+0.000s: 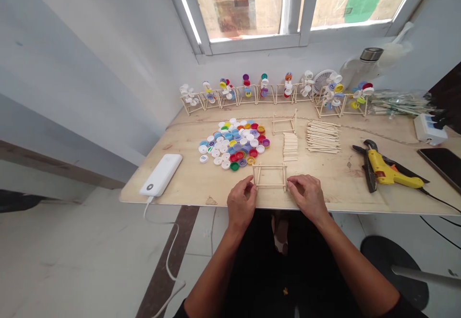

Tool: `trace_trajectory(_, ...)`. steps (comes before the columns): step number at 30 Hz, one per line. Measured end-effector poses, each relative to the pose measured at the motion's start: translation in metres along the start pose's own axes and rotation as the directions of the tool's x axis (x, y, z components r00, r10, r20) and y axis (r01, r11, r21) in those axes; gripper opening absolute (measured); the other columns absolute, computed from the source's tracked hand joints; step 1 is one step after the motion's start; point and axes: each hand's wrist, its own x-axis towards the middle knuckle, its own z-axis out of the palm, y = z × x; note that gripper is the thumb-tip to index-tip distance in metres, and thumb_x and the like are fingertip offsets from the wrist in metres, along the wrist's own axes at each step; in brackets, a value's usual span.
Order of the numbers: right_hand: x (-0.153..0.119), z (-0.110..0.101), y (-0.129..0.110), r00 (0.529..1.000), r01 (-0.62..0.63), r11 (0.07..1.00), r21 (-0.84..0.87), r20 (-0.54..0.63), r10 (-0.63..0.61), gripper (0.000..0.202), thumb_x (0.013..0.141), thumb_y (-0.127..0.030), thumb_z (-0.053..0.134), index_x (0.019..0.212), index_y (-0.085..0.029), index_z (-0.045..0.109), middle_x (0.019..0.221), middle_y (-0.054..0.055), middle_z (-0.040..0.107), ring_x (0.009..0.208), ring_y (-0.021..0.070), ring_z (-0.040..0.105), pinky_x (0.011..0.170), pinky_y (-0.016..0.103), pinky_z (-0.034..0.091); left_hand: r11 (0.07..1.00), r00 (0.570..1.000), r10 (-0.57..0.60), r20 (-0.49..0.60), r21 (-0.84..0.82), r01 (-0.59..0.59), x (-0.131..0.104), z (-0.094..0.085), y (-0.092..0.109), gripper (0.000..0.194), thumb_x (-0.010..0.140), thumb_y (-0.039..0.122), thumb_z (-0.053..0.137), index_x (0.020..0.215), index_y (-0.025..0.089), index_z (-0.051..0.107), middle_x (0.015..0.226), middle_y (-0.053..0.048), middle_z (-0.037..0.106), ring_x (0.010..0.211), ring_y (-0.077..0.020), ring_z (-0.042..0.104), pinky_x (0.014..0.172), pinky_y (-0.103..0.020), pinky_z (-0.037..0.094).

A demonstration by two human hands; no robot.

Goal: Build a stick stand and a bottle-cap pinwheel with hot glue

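Note:
A small open frame of thin wooden sticks [270, 186] stands at the table's front edge, between my two hands. My left hand [242, 202] pinches its left side, thumb and fingers closed at the lower corner. On the opposite side, my right hand [309, 197] grips the lower right corner with its fingertips. Just beyond the frame lies a heap of coloured bottle caps [234, 146]. Behind it are a short stack of cut sticks [290, 147], a pile of longer sticks [323, 137] and a second stick frame [284, 131].
Along the wall stands a row of stick frames carrying cap pinwheels [247, 85]. To the right lie a yellow glue gun [391, 171] with its cable, a phone [442, 164] and a white power socket [430, 129]. A white power bank [161, 175] is at the left.

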Motion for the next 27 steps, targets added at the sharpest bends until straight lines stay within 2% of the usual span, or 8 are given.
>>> trace_trajectory(12,-0.0007,0.0032,-0.0007,1.000,0.025,0.999,-0.027,-0.009,-0.025,0.017,0.083,-0.032,0.050,0.078,-0.022,0.064,0.080,0.003,0.070,0.077,0.0202,0.062,0.081,0.038,0.038,0.984,0.999,0.050,0.016,0.173,-0.052,-0.0003,0.0025,0.0060,0.029,0.078,0.021,0.053,0.106,0.016,0.062,0.074,-0.003,0.066,0.070,-0.0164,0.062,0.072,-0.032,0.048)
trace_trajectory(27,-0.0031,0.0002,0.0010,0.999,0.031,0.998,-0.047,-0.016,-0.032,0.017,0.082,-0.031,0.051,0.079,-0.023,0.065,0.079,0.002,0.070,0.075,0.0186,0.062,0.079,0.036,0.038,0.957,0.999,0.035,0.041,0.287,-0.045,-0.0007,0.0073,0.0076,0.034,0.076,0.021,0.056,0.110,0.018,0.059,0.073,-0.001,0.065,0.071,-0.0181,0.060,0.071,-0.032,0.043)
